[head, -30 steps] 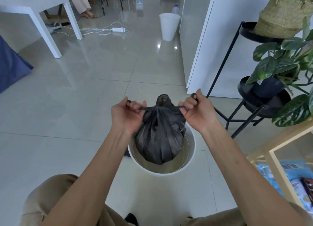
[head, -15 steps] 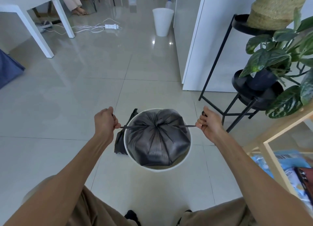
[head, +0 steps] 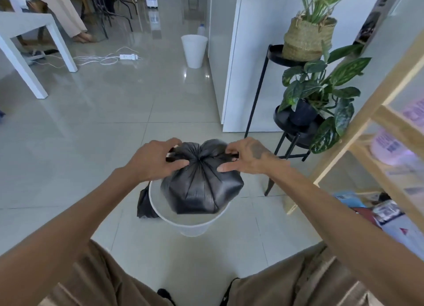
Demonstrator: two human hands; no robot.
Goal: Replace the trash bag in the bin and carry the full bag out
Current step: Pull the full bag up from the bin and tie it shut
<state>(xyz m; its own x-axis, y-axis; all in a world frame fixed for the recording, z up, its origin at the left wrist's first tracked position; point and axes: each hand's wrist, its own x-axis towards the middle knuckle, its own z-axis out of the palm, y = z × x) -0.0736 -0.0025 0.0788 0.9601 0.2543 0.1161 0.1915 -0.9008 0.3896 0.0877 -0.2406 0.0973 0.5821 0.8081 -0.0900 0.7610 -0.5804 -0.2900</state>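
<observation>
A full black trash bag [head: 202, 188], cinched to a gathered knot at its top, sits raised in the mouth of a small white bin [head: 190, 225] on the tiled floor. My left hand [head: 153, 161] grips the left drawstring end at the bag's top. My right hand [head: 247, 156] pinches the right drawstring end, its lower fingers stretched over the bag. Both hands sit close to the knot. A second, folded black bag [head: 144, 204] lies on the floor against the bin's left side.
A black plant stand [head: 291, 131] with potted plants stands close on the right, and a wooden shelf unit [head: 376, 113] beside it. A white cabinet wall [head: 252, 60] lies ahead. Farther off are another white bin [head: 193, 51], a power strip with cables [head: 127, 57] and a white table [head: 29, 25].
My hands had pulled the drawstrings wide apart, closing the bag; now they have come back together at the knot. The bag sits higher in the bin.
</observation>
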